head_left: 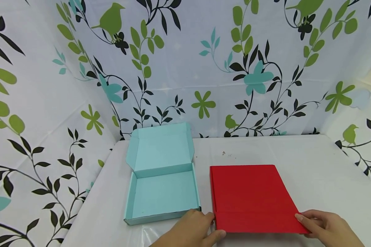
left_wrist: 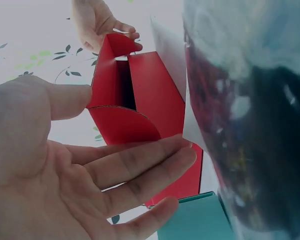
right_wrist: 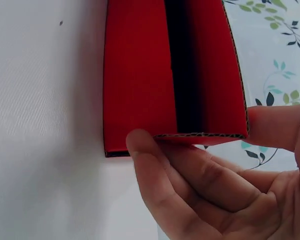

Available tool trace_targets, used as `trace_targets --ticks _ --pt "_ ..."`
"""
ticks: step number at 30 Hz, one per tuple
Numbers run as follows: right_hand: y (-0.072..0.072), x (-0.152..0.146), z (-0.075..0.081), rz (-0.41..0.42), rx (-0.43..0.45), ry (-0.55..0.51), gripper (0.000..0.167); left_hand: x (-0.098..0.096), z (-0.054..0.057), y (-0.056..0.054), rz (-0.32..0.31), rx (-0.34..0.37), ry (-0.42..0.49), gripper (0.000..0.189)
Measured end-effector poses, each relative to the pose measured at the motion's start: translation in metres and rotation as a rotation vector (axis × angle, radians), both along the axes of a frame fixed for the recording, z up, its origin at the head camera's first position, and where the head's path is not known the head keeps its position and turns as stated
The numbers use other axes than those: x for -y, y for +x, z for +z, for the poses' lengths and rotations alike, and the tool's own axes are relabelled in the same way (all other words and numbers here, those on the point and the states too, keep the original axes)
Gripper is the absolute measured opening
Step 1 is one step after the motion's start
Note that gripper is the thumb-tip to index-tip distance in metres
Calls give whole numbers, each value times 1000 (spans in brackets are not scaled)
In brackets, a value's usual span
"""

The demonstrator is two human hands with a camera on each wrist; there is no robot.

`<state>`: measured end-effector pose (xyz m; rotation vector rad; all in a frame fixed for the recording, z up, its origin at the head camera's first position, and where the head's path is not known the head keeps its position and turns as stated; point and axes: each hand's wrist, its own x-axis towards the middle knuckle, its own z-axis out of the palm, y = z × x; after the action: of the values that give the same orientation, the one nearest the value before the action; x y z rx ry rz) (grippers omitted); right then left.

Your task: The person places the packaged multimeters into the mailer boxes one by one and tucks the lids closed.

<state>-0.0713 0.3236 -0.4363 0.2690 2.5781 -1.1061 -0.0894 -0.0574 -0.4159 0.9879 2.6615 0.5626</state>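
Note:
A red cardboard box (head_left: pixel 253 195) lies on the table, its lid slightly raised along the near edge. In both wrist views a dark gap shows between the lid's front flap and the box's front wall (right_wrist: pixel 137 70). My left hand (head_left: pixel 193 226) holds the near left corner, thumb at the lid's edge and fingers along the curved side flap (left_wrist: pixel 122 125). At the near right corner my right hand (head_left: pixel 324 224) pinches the lid, with the thumb on top and fingers under the flap. The box's inside is hidden in shadow.
A light blue box (head_left: pixel 165 195) stands open left of the red one, its lid tilted back. Clear plastic (head_left: pixel 149 235) lies in front of it. Patterned cloth (head_left: pixel 179 68) hangs behind and beside the white table (head_left: pixel 315 178).

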Motion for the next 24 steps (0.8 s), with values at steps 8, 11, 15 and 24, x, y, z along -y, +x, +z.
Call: trace_targets --ticks 8,11,15,24 --pt "0 2 -1 -84 77 -119 56 4 -3 -4 -14 43 77 36" --pt "0 2 -4 -91 92 -130 61 5 -4 -6 0 53 82 32" --pt "-1 1 -9 -86 98 -154 63 4 -4 -6 6 37 69 31" --pt "-1 0 -17 -68 79 -172 62 1 -4 -6 22 42 75 28"
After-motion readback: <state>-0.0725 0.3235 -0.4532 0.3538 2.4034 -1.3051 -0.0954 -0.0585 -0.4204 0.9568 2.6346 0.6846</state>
